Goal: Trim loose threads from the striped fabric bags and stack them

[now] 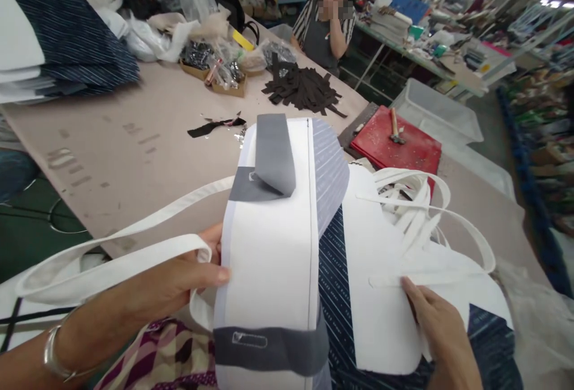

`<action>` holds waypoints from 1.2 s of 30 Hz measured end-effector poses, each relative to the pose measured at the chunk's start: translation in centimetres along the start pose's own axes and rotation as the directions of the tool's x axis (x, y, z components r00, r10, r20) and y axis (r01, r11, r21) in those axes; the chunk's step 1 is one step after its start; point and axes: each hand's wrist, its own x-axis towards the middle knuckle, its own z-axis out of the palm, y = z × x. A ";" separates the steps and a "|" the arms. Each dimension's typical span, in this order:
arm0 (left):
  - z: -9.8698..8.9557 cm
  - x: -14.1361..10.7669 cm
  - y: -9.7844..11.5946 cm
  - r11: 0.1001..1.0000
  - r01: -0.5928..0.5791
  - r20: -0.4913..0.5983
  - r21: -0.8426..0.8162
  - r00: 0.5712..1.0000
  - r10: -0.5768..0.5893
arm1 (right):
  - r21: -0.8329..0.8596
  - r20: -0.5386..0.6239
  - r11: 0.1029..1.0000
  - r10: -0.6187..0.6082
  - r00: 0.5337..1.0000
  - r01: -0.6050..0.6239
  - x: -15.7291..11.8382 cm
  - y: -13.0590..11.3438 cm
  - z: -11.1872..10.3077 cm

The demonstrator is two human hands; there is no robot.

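Observation:
My left hand (197, 273), a silver bangle on its wrist, grips the left edge of a white fabric bag piece (269, 246), thumb on top. Grey bands cross that piece, and a grey flap (274, 154) hangs over its upper end. A white strap (134, 258) loops out leftward past this hand. On the right, my right hand (433, 318) is closed on a white panel (381, 312) with a looped white handle (466, 222), its fingertips at the handle's lower end. Navy patterned fabric (334, 294) shows between the two pieces.
Stacked navy and white pieces (85, 31) lie at upper left of the table (156, 121). Dark strips (309, 91) are piled near small boxes (228, 85). A hammer (395, 130) rests on a red board (403, 145). Across the table sits a person (325, 31).

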 end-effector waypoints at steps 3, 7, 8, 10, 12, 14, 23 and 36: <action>0.2 0.2 0.0 1.000 0.008 0.048 0.003 0.999 -0.008 | -0.112 -0.271 0.992 0.029 0.962 -0.061 -3.5 -2.7 -1.2; 0.9 0.3 -0.3 0.999 0.052 0.016 0.014 0.999 -0.052 | 0.370 -0.130 0.902 -0.185 0.974 0.221 -9.1 -7.7 -0.1; 1.1 0.4 -0.4 0.997 0.071 -0.005 0.014 0.997 -0.071 | 0.490 0.052 0.840 -0.293 0.955 0.232 -10.2 -8.7 0.6; 1.2 0.5 -0.5 0.992 0.125 -0.015 0.004 0.992 -0.125 | 0.653 0.286 0.733 -0.469 0.836 0.188 -11.7 -10.5 2.3; 1.1 0.8 -0.4 0.985 0.172 0.031 -0.015 0.985 -0.171 | 0.737 0.336 0.662 -0.532 0.777 0.135 -12.6 -11.5 3.7; 1.1 1.4 -0.2 0.985 0.172 0.022 -0.023 0.985 -0.171 | 0.779 0.334 0.619 -0.545 0.769 0.101 -12.9 -11.9 4.7; 3.7 2.9 -0.5 0.969 0.221 -0.227 -0.107 0.944 -0.241 | 0.838 0.206 0.470 -0.743 0.637 0.277 -13.1 -11.7 5.5; 3.4 3.2 -1.6 0.965 0.231 -0.275 -0.124 0.926 -0.257 | 0.847 0.326 0.520 -0.667 0.670 0.106 -12.4 -11.3 6.5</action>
